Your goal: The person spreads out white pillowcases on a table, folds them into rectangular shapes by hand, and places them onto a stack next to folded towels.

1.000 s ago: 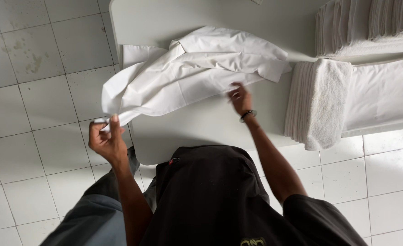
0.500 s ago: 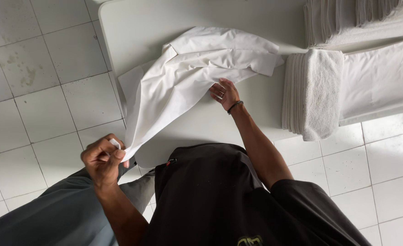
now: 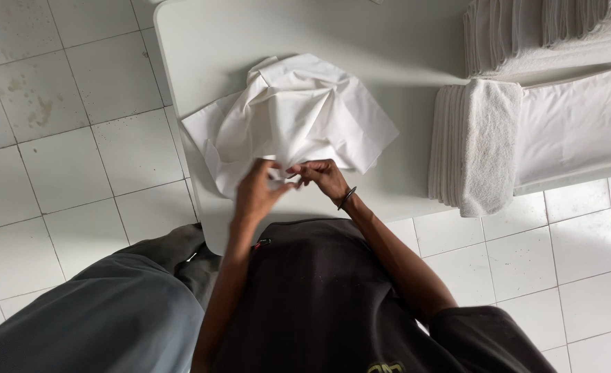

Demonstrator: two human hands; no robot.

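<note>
Where hands pinch white cloth point(image 3: 291, 117), folded towels point(image 3: 476, 141) beside, white table point(image 3: 215, 34)

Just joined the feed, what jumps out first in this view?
The crumpled white sheet bunched on the white table, at centre. The left hand and right hand meet at its near edge, both pinching the fabric. To the right, a stack of folded white towels hangs over the table's edge above the tiled floor.
</note>
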